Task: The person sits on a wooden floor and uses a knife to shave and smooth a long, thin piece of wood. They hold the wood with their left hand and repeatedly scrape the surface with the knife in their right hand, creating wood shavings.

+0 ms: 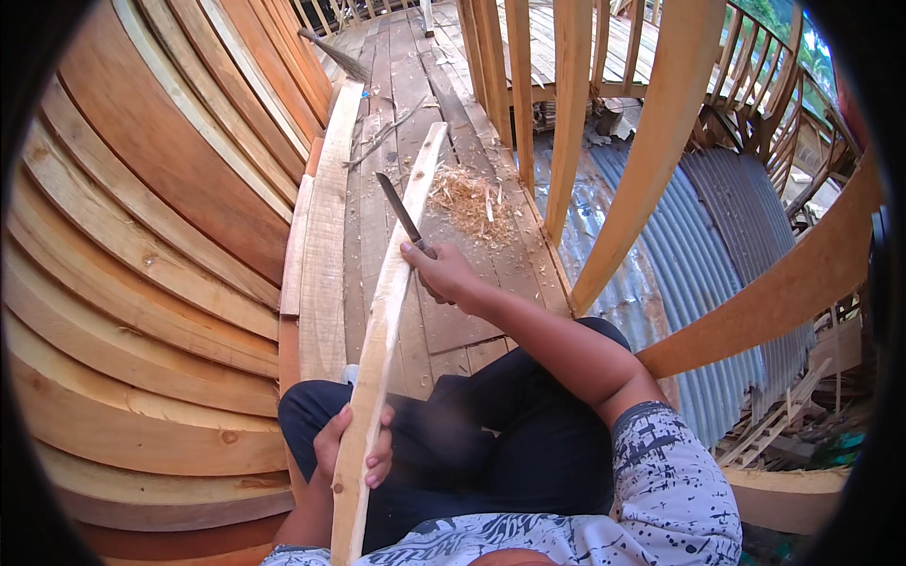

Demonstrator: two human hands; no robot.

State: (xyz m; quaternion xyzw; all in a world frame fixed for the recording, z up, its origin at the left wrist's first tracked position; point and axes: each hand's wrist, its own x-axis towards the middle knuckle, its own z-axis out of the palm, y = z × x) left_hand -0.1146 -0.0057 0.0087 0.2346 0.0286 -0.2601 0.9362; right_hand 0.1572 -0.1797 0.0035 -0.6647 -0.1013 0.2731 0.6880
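A long, pale strip of wood [385, 311] slants away from my chest over my lap, its far end above the plank floor. Near its lower end my left hand [353, 447] is closed round it, fingers showing on the right side. In my right hand [442, 272] is a knife [400, 209] with a long dark blade, held by its handle; most of the handle is hidden in the fist. The blade points away and to the left, lying over or against the strip's upper part. Whether its edge is cutting into the wood I cannot tell.
Wood shavings [477, 203] lie heaped on the plank floor [377, 57]. Curved boards [142, 245] line the left wall, and a broom [338, 58] lies farther off. Wooden posts [569, 113] stand at right, with corrugated metal sheets [679, 255] below.
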